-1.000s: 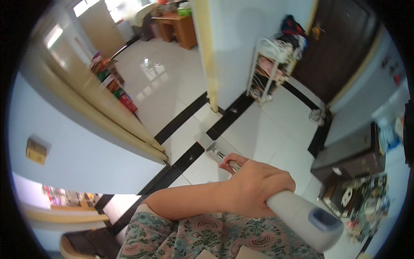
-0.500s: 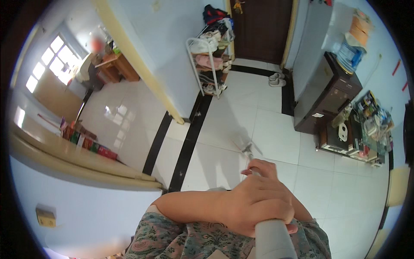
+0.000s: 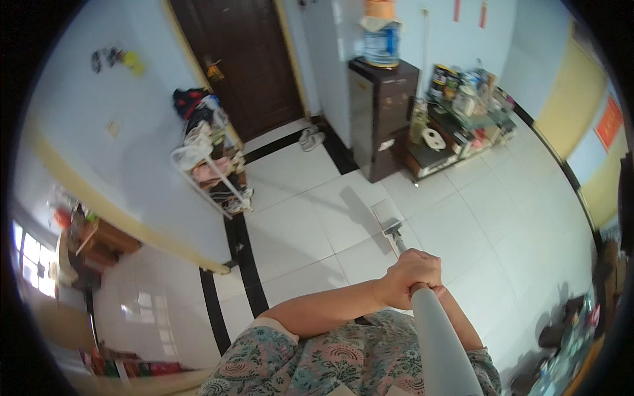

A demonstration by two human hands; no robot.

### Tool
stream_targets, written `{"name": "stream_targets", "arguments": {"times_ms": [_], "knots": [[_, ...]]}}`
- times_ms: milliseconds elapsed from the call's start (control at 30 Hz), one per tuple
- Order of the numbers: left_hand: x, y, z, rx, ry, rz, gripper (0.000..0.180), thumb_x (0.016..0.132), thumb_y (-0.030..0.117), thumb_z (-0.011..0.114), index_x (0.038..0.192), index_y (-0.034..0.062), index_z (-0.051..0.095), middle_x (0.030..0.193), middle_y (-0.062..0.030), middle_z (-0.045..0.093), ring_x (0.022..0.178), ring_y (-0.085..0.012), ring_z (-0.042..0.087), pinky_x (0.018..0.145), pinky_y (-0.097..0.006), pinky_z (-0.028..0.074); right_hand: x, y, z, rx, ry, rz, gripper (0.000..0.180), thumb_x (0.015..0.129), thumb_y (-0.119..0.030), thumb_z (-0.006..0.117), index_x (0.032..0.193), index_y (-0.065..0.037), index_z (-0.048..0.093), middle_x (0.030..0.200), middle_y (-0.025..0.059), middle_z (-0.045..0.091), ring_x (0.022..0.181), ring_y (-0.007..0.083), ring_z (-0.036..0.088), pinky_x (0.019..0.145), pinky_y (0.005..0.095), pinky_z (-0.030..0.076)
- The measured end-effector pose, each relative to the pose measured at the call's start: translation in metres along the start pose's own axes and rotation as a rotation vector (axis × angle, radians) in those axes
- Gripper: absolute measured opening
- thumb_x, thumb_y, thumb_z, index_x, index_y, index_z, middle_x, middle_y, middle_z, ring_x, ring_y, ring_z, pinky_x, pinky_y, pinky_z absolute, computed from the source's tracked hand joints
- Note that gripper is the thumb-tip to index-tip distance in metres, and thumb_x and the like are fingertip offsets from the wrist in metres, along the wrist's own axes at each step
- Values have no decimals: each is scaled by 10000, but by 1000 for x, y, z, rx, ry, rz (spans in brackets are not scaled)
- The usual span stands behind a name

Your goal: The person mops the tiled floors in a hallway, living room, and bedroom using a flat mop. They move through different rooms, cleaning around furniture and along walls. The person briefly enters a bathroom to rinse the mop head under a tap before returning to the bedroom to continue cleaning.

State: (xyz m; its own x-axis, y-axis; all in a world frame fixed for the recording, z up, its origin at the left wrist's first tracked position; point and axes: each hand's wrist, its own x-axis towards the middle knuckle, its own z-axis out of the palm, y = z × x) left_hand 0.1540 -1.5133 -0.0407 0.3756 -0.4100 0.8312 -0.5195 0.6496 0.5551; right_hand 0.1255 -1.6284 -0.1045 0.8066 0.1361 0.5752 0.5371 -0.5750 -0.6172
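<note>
A flat floor mop with a long pale grey pole (image 3: 439, 343) runs from the lower edge up to its flat head, which lies on the white tiles ahead. My left hand (image 3: 397, 285) is closed around the pole, its forearm crossing in front of my body from the left. Farther along the pole, close against it, my right hand (image 3: 426, 265) also grips; its fingers are partly hidden. A small joint (image 3: 393, 229) links the pole to the mop head (image 3: 386, 212).
A white shoe rack (image 3: 210, 173) stands at the wall beside a dark brown door (image 3: 241, 63). Grey shoes (image 3: 311, 138) sit near the doorway. At the right are a water dispenser (image 3: 383, 119) and a low cluttered cabinet (image 3: 439, 148). Several bottles (image 3: 581, 333) stand at the lower right.
My view has turned to the right. The mop head has moved forward and to the right across the tiles. My hands reach farther out and look closer together on the pole.
</note>
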Motion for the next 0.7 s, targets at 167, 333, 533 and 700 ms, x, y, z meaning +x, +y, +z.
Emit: {"name": "stream_targets", "arguments": {"times_ms": [167, 333, 533, 700], "knots": [[15, -27, 43, -41, -94, -63, 156, 679, 29, 634, 641, 57, 485, 560, -52, 495, 514, -219, 508, 477, -315, 401, -29, 0, -52, -162, 84, 35, 197, 589, -229, 632, 713, -87, 575, 707, 53, 594, 599, 264, 579, 480, 323, 449], [9, -88, 81, 156, 25, -66, 161, 682, -26, 573, 611, 58, 456, 563, -42, 500, 488, -165, 485, 455, -284, 379, -66, 53, -78, -190, 221, 241, 200, 653, -173, 652, 830, -112, 580, 822, 46, 604, 659, 287, 591, 522, 347, 466], [118, -118, 143, -340, -6, -130, 103, 763, -14, 477, 800, 81, 465, 504, -18, 442, 410, -106, 393, 396, -249, 315, -194, 161, -173, -405, 72, 779, 483, 693, -300, 714, 1123, -173, 534, 1066, 43, 571, 846, 259, 607, 677, 384, 489], [204, -147, 184, -596, 82, -25, 185, 819, 76, 494, 673, 83, 381, 451, -2, 407, 345, -105, 365, 350, -236, 296, -279, 231, -238, -440, 30, 999, 689, 687, -358, 714, 1293, -232, 412, 1247, 50, 479, 1003, 265, 565, 768, 403, 485]]}}
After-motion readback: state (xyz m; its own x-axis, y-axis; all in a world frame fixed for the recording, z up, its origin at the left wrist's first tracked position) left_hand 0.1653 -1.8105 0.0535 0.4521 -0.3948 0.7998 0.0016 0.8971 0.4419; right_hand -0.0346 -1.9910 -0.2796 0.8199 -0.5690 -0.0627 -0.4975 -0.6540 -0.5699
